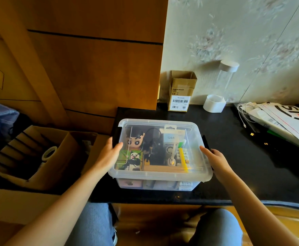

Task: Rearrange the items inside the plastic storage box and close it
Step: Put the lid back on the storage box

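A clear plastic storage box (155, 184) stands on the black counter (242, 171) with its translucent lid (196, 172) lying on top. Through the lid I see a cartoon figure (135, 140), a panda-print box (133, 159), a black cable (153, 137), a white Q88 package (170, 137), a yellow stick (183, 159) and batteries (184, 156). My left hand (109, 153) holds the lid's left edge by the black latch (117, 134), thumb on top. My right hand (214, 158) grips the right edge over the other black latch (205, 142).
A small open cardboard box (181, 91) and a clear tube on a white base (216, 102) stand against the wall. White cables (242, 112) and packages (285, 119) lie at the right. A large cardboard carton (38, 153) with a tape roll (49, 153) sits left of the counter.
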Action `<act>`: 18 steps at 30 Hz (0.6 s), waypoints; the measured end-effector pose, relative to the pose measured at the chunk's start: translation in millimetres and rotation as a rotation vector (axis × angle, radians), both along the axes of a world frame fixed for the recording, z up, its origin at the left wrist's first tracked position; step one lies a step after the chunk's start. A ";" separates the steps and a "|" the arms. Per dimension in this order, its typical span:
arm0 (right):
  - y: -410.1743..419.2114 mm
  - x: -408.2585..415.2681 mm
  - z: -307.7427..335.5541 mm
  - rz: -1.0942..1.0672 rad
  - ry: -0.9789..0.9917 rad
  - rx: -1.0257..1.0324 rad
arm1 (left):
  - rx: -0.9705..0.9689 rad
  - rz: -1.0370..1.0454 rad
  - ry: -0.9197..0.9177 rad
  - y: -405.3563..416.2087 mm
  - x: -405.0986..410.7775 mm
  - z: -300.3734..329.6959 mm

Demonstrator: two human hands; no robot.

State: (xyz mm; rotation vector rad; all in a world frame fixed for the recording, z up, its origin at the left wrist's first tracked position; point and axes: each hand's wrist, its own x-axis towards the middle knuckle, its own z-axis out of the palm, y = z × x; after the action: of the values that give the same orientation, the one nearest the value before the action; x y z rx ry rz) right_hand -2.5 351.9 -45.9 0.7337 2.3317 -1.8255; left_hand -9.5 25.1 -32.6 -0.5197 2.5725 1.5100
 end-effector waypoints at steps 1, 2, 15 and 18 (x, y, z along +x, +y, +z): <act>0.7 -0.7 0.3 -0.003 0.020 0.018 | 0.107 0.002 -0.002 -2.2 -0.8 0.9; 1.0 -1.8 0.7 -0.004 0.045 0.038 | 0.175 0.009 0.005 -3.4 -1.5 1.9; -17.4 -7.4 -2.0 0.065 0.166 0.358 | 0.307 0.160 0.039 -0.2 -7.0 -6.9; -21.7 -7.9 -0.9 0.085 0.152 0.405 | 0.287 0.156 0.042 0.2 -7.7 -7.3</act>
State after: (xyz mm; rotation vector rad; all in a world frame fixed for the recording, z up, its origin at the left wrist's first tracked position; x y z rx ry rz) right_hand -10.4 330.2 -46.9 0.5351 2.8257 -1.4351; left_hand -17.2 25.3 -39.9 -0.6694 2.3321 1.9193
